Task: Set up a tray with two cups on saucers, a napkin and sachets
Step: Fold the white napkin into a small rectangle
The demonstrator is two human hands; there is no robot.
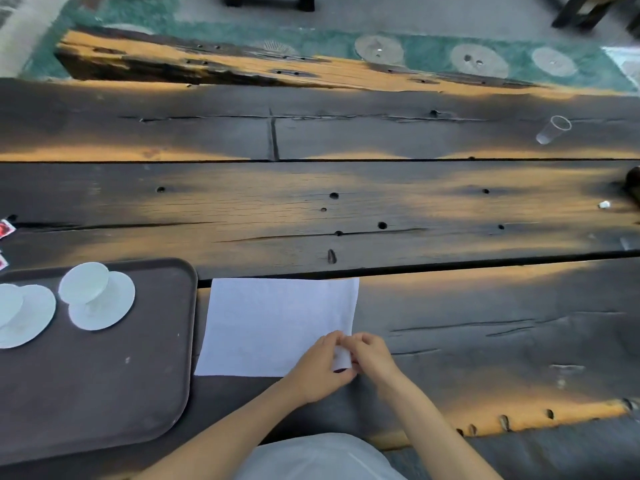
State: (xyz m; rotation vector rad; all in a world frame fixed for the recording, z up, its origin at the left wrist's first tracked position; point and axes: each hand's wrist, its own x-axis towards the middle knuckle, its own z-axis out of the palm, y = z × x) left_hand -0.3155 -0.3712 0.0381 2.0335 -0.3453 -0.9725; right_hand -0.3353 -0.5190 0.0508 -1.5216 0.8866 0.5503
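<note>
A dark brown tray (104,382) lies at the left on the wooden table. On it stand two white cups on white saucers: one cup (85,283) on its saucer (107,311), the other cup (8,303) on a saucer (33,317) at the frame's left edge. A white napkin (273,323) lies flat on the table, right of the tray. My left hand (320,370) and my right hand (372,355) meet at the napkin's near right corner, both pinching it. Two red sachets (5,228) lie beyond the tray at the far left.
A clear plastic cup (552,129) lies on its side at the far right of the table. A small white object (604,204) and a dark object (633,183) sit at the right edge. The planks have holes and cracks.
</note>
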